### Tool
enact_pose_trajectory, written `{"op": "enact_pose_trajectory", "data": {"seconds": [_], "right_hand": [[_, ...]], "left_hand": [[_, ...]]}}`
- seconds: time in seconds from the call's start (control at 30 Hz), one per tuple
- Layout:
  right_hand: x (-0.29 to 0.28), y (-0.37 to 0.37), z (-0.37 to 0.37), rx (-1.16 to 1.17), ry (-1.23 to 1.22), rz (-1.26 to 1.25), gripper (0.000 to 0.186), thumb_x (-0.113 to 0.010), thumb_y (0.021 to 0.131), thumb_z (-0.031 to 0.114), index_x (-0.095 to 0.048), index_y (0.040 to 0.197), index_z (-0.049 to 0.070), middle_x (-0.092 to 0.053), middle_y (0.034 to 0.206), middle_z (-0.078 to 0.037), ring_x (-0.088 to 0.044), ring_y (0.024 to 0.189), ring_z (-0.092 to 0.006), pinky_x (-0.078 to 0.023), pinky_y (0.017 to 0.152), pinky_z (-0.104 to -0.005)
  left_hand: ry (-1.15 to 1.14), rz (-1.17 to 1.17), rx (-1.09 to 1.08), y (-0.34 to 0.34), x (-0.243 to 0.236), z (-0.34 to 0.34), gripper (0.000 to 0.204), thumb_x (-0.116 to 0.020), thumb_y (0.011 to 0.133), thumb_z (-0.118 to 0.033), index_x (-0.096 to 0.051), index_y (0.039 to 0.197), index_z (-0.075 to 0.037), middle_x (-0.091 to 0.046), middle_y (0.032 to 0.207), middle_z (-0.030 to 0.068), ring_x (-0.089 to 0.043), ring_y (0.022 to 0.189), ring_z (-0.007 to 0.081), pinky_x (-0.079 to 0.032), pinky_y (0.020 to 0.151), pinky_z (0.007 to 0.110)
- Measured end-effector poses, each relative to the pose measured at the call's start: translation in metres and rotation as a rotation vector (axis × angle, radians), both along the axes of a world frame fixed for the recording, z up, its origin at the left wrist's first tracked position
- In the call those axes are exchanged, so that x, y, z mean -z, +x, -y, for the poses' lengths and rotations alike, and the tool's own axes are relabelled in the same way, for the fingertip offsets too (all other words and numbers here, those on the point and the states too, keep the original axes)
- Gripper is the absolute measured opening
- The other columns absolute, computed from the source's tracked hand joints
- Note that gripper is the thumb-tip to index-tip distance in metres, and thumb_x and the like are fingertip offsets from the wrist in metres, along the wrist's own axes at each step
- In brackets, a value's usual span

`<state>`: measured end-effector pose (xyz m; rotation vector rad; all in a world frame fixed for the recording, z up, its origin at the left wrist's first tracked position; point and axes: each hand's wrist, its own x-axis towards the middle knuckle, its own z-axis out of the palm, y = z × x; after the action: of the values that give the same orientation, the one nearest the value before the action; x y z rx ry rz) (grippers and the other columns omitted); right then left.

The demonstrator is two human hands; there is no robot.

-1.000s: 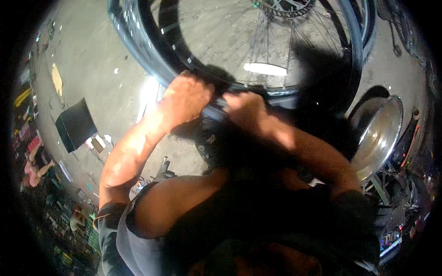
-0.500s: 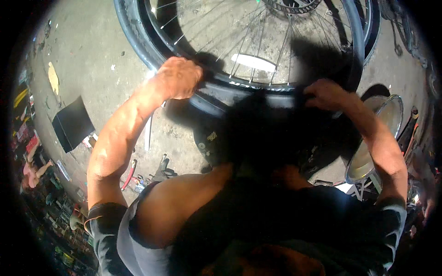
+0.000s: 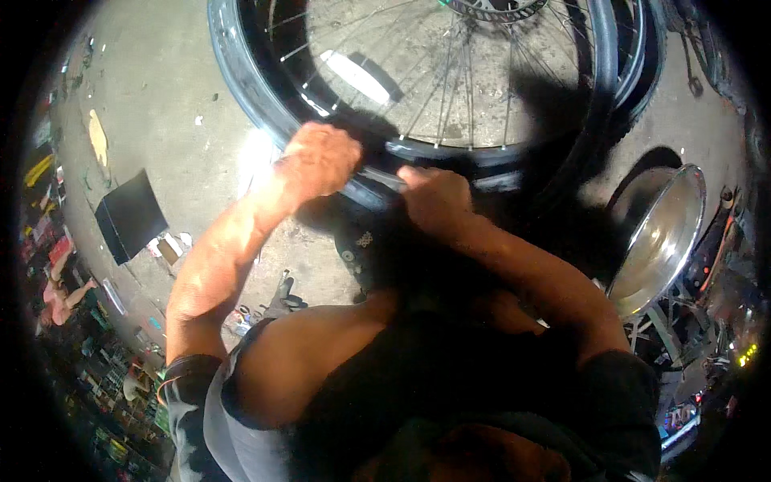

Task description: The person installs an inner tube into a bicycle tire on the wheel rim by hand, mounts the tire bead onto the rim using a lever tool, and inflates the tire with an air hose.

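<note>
A bicycle wheel with thin spokes (image 3: 450,96), a brake disc (image 3: 498,10) and a white reflector (image 3: 353,75) lies in front of me. Around its rim runs a black tire (image 3: 255,96), whose right side stands away from the rim. My left hand (image 3: 324,157) is closed over the tire's near-left edge, knuckles up. Just right of it, my right hand (image 3: 438,201) is closed on the near edge, its thumb along the tire. A short stretch of tire shows between the two hands. Deep shadow hides the part to the right of my right hand.
A shiny metal bowl (image 3: 660,241) stands tilted at the right, beside tools and metal scraps. On the concrete floor at the left lie a black square sheet (image 3: 131,217) and a yellowish scrap (image 3: 97,136). A glove-like dark thing (image 3: 283,299) is near my left knee.
My right hand has moved left along the tire, close to my left hand. The wheel has turned, carrying the reflector left. The tire's right side now stands farther off the rim.
</note>
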<state>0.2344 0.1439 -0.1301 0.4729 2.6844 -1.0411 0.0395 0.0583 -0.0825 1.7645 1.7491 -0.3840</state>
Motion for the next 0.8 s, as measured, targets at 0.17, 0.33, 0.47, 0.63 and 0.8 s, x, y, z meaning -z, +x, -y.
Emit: {"op": "enact_pose_trajectory", "data": {"seconds": [0.17, 0.33, 0.47, 0.63, 0.8], "right_hand": [[-0.007, -0.012, -0.033, -0.234, -0.171, 0.142, 0.015, -0.056, 0.079, 0.017, -0.057, 0.090, 0.007, -0.064, 0.077, -0.016, -0.062, 0.077, -0.0397, -0.050, 0.069, -0.0477], [-0.003, 0.046, -0.160, -0.562, -0.049, 0.295, 0.022, -0.064, 0.076, 0.027, -0.060, 0.082, 0.006, -0.063, 0.080, -0.016, -0.061, 0.077, -0.0367, -0.049, 0.070, -0.0454], [-0.006, 0.057, -0.166, -0.568, 0.043, 0.402, 0.020, -0.061, 0.077, 0.025, -0.060, 0.080, 0.005, -0.061, 0.077, -0.017, -0.062, 0.073, -0.0349, -0.049, 0.065, -0.0458], [0.008, 0.070, -0.120, -0.282, -0.090, 0.095, 0.017, -0.061, 0.078, 0.023, -0.057, 0.070, 0.009, -0.057, 0.062, -0.012, -0.059, 0.059, -0.0308, -0.047, 0.056, -0.0419], [0.027, 0.012, -0.025, -0.236, 0.141, 0.035, 0.012, -0.053, 0.084, 0.020, -0.060, 0.075, 0.016, -0.058, 0.066, 0.000, -0.059, 0.058, -0.0183, -0.045, 0.045, -0.0365]], "left_hand": [[0.049, -0.051, 0.039, -0.018, -0.003, 0.013, 0.010, -0.059, 0.069, -0.011, -0.066, 0.077, -0.009, -0.065, 0.072, 0.0101, -0.065, 0.070, 0.0256, -0.050, 0.062, 0.036], [0.039, -0.094, 0.046, -0.018, -0.001, 0.019, 0.014, -0.064, 0.075, -0.019, -0.067, 0.084, -0.008, -0.066, 0.073, 0.0105, -0.066, 0.072, 0.0262, -0.050, 0.065, 0.034], [-0.091, -0.142, 0.063, -0.013, -0.013, -0.001, 0.020, -0.068, 0.071, -0.021, -0.066, 0.087, -0.008, -0.066, 0.077, 0.0113, -0.065, 0.078, 0.0257, -0.050, 0.071, 0.035], [-0.248, -0.031, 0.128, 0.000, -0.005, -0.029, 0.032, -0.066, 0.067, -0.025, -0.063, 0.093, -0.007, -0.066, 0.083, 0.0102, -0.064, 0.086, 0.0273, -0.049, 0.074, 0.039], [0.046, 0.192, -0.307, -0.002, -0.028, -0.017, 0.024, -0.064, 0.073, -0.020, -0.065, 0.092, -0.006, -0.066, 0.087, 0.0158, -0.064, 0.087, 0.0304, -0.050, 0.076, 0.038]]}}
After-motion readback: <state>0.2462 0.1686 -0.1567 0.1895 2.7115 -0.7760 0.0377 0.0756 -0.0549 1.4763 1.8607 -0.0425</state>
